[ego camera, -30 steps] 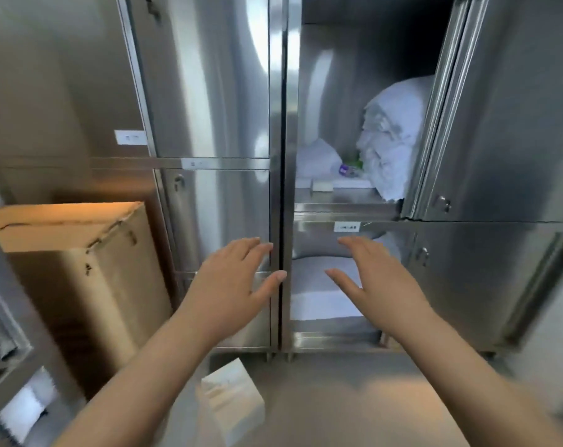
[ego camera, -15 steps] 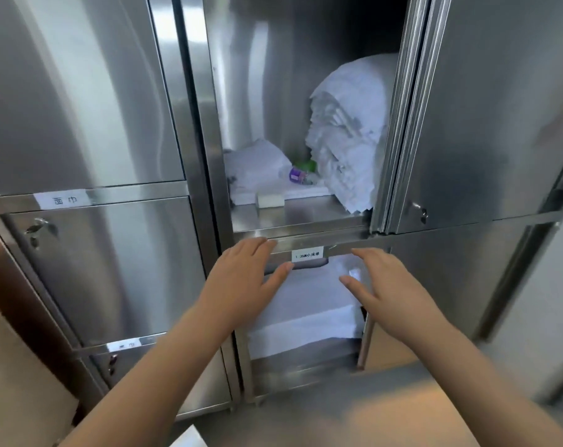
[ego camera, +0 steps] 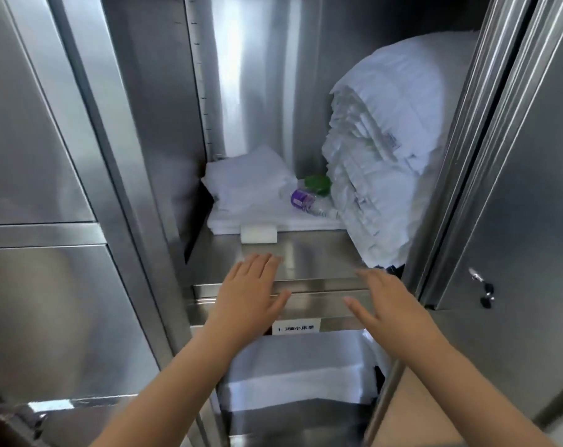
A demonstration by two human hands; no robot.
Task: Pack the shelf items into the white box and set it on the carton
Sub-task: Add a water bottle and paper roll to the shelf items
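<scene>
Our left hand (ego camera: 248, 295) and right hand (ego camera: 386, 304) reach over the shelf (ego camera: 322, 259) edge, grips spread and empty; the white block (ego camera: 258, 233) lies just beyond.

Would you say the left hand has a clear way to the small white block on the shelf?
Probably yes: the left hand is open at the front edge of the shelf, with only bare steel between it and the small white block.

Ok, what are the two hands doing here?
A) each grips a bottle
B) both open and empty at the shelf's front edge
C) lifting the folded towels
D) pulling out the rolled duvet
B: the left hand and right hand show straight, spread fingers holding nothing at the front of the shelf; the purple-capped bottle lies untouched farther back.
</scene>
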